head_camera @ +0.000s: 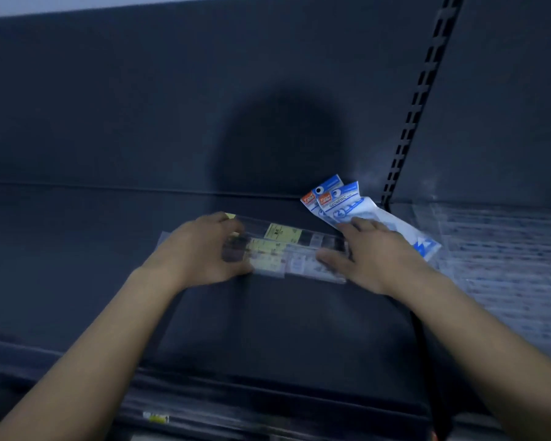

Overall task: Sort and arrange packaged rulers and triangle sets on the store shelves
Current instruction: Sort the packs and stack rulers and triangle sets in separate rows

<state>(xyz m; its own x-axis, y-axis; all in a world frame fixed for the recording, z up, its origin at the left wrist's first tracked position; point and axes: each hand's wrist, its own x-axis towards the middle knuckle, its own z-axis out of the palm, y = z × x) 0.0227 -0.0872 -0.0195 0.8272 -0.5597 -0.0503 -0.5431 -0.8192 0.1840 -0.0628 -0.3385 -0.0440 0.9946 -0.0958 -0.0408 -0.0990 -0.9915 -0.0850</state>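
Lying flat on the dark shelf, a small stack of clear packaged rulers with yellow labels sits in the middle of the head view, its long side running left to right. The left hand grips the left end of this stack, with the thumb on the near edge and the fingers curled over the far edge, so the hand is closed on the packs. The right hand rests on the right end of the same stack with fingers fairly spread and laid flat; whether it truly pinches the packs or only presses on them cannot be told. Just behind the right hand, two blue and white geometric set packs lie overlapped and tilted, their header cards pointing up toward the back panel; the fingertips of the right hand touch their lower part. To the right, beyond a slotted upright, more transparent packs lie on the neighbouring shelf, blurred. A yellow price tag shows on the front rail below, too blurred to read.
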